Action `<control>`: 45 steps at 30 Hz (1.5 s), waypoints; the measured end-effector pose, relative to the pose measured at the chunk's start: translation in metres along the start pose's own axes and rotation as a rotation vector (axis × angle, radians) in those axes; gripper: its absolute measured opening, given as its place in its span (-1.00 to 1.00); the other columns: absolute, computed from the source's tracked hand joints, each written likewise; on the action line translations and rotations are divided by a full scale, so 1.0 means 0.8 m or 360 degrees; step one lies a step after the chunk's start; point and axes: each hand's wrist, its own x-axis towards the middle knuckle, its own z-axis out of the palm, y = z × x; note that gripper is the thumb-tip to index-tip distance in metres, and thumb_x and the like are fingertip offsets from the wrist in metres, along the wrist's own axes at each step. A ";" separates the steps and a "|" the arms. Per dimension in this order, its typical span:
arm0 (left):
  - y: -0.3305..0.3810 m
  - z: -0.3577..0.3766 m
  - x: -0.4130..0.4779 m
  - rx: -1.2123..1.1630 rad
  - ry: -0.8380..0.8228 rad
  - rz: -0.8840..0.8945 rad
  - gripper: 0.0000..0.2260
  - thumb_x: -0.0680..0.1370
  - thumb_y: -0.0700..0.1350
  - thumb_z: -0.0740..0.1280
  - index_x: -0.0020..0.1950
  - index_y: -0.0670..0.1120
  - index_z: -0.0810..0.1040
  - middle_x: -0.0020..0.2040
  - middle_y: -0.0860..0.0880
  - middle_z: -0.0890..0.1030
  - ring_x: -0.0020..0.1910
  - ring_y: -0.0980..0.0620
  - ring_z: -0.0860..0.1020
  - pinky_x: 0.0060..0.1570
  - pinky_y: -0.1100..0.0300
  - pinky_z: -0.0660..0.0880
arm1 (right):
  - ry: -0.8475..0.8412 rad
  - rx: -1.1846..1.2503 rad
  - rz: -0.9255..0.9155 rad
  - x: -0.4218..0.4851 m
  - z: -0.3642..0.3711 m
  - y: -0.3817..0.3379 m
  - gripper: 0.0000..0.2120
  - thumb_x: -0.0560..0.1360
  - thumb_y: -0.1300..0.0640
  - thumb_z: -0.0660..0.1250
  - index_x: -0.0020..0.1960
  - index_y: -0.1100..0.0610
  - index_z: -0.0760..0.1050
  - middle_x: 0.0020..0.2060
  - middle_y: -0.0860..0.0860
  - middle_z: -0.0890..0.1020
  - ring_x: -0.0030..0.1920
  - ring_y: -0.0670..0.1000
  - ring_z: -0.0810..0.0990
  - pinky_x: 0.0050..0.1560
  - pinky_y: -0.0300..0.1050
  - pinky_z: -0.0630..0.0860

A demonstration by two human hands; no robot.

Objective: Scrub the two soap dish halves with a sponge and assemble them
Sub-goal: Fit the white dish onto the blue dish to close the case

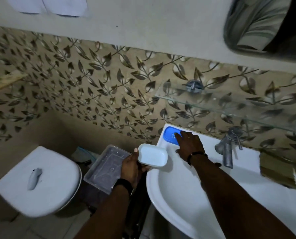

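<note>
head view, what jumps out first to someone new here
The bright blue soap dish half on the sink's back left corner, with the right hand reaching onto it. Next, the white soap dish half gripped by the left hand over the sink's left rim.

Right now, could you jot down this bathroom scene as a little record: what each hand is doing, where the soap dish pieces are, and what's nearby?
left hand: holds the white dish half beside the sink's left rim
right hand: fingers on the blue dish half
blue dish half: lies on the sink back left corner
sponge: not visible
tap: on the sink ledge, no water seen
clear plastic tub: between toilet and sink
glass shelf: above the tap
</note>
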 end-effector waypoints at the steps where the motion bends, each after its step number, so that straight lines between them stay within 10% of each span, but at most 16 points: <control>1: 0.001 -0.003 0.001 0.0008 -0.0002 0.0007 -0.67 0.66 0.04 0.24 0.06 -0.19 0.67 -0.07 -0.18 0.74 -0.18 -0.12 0.72 -0.33 0.06 0.64 | -0.0045 -0.0041 -0.0002 0.003 0.010 -0.004 -0.30 0.49 -0.10 0.37 0.53 0.01 0.16 0.46 0.08 0.32 0.41 0.17 0.31 0.26 0.09 0.33; 9: -0.003 -0.001 0.018 0.0016 -0.0032 -0.0005 -0.65 0.65 0.06 0.24 0.12 -0.20 0.65 0.01 -0.20 0.73 -0.07 -0.16 0.72 -0.24 0.01 0.66 | 0.0292 -0.0104 0.0014 0.002 0.012 0.001 -0.63 0.49 0.24 0.19 0.27 0.03 0.44 0.04 0.03 0.57 0.06 0.15 0.54 -0.07 0.03 0.41; 16: -0.004 0.040 0.025 -0.0018 -0.0034 -0.0021 -0.69 0.62 0.07 0.31 0.05 -0.17 0.67 -0.03 -0.18 0.74 -0.09 -0.13 0.71 -0.19 -0.02 0.68 | 0.0928 0.0886 -0.0156 -0.029 -0.043 0.029 -0.67 0.58 0.20 0.24 0.33 0.12 0.53 -0.06 0.08 0.58 -0.06 0.11 0.55 -0.13 -0.01 0.46; 24: -0.011 0.095 -0.001 0.0030 -0.0255 -0.0011 -0.69 0.64 0.07 0.26 0.13 -0.12 0.65 -0.09 -0.13 0.75 -0.15 -0.07 0.72 -0.23 0.07 0.65 | 0.0486 0.1361 -0.0334 -0.079 -0.085 0.039 -0.79 0.63 0.27 0.22 0.17 0.23 0.60 0.02 0.13 0.63 0.07 0.12 0.58 0.14 0.01 0.47; 45: -0.029 0.123 -0.054 -0.0067 -0.0512 -0.0100 -0.73 0.65 0.02 0.27 0.08 -0.10 0.70 0.11 -0.21 0.70 0.05 -0.15 0.69 -0.05 -0.01 0.65 | 0.0847 0.1627 0.0378 -0.122 -0.061 0.021 -0.86 0.62 0.14 0.25 0.02 0.12 0.58 -0.01 0.04 0.57 0.01 0.02 0.53 0.09 -0.06 0.46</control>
